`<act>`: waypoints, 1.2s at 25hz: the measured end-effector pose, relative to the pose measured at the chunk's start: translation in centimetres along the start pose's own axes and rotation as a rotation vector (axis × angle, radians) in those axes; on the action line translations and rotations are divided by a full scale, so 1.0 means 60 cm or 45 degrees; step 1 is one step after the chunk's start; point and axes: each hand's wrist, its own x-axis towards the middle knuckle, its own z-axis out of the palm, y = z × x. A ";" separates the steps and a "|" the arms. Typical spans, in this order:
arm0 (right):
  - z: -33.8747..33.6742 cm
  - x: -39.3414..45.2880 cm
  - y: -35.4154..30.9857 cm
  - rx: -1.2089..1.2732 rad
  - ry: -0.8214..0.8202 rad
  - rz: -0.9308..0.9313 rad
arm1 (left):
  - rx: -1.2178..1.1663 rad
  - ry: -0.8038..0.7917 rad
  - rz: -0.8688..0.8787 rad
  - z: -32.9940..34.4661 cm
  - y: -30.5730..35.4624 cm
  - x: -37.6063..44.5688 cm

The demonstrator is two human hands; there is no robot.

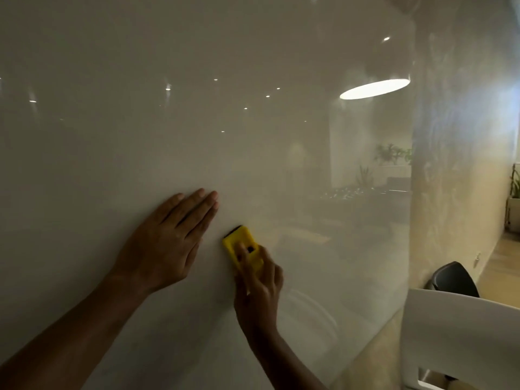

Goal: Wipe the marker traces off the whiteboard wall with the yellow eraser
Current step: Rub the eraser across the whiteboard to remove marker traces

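Note:
The glossy whiteboard wall (pixel 197 122) fills most of the view and reflects ceiling lights and the room. A yellow eraser (pixel 242 244) with a dark pad edge is pressed flat against the wall, low and centre. My right hand (pixel 260 288) grips it from below, fingers over its lower half. My left hand (pixel 168 237) lies flat on the wall just left of the eraser, fingers together and pointing up-right. I can make out no clear marker traces near the eraser; faint smears show on the panel at the right.
A white chair back (pixel 461 333) stands close at the lower right, with a dark chair (pixel 453 278) behind it. A potted plant (pixel 514 198) sits on the wooden floor at the far right edge.

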 end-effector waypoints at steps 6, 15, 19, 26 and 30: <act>-0.010 0.085 0.049 0.152 0.144 0.671 | -0.015 0.024 0.009 0.011 0.015 0.013; -0.019 0.070 0.080 0.003 0.091 0.409 | -0.009 -0.024 0.043 0.021 0.043 0.045; -0.032 0.044 0.146 0.004 -0.020 0.310 | -0.043 -0.094 0.141 0.032 0.074 0.083; -0.039 -0.023 0.189 -0.062 -0.123 0.177 | -0.081 -0.264 0.236 0.065 0.129 0.119; -0.025 -0.053 0.185 0.007 0.089 0.822 | -0.099 -0.237 0.243 0.067 0.132 0.125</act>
